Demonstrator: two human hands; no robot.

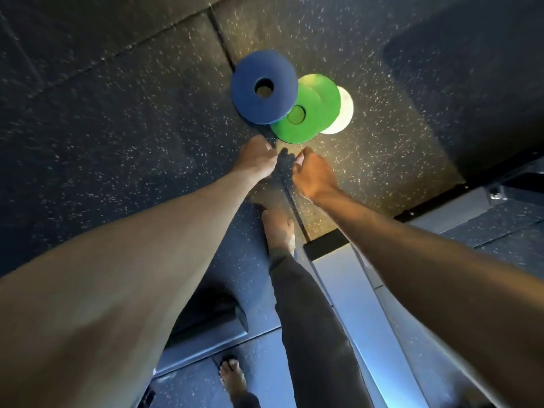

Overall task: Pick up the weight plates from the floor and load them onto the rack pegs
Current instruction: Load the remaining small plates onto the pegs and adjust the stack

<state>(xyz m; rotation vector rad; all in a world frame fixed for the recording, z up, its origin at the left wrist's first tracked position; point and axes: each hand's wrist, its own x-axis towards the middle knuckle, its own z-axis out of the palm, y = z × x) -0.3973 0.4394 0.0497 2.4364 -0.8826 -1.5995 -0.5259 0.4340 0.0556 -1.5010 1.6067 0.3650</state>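
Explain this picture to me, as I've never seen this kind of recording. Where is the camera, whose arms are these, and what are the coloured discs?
There is no machine here. A person wears one wide-angle camera on the head, looking down, so the two bare arms are their own. The left hand and right hand reach down toward a small pile of weight plates on the speckled floor. The blue plate lies on top, overlapping the green plates, and a white plate partly shows underneath. Neither hand holds anything yet. The right hand's fingers are curled, while the left's are mostly hidden. One bare foot shows below the hands.
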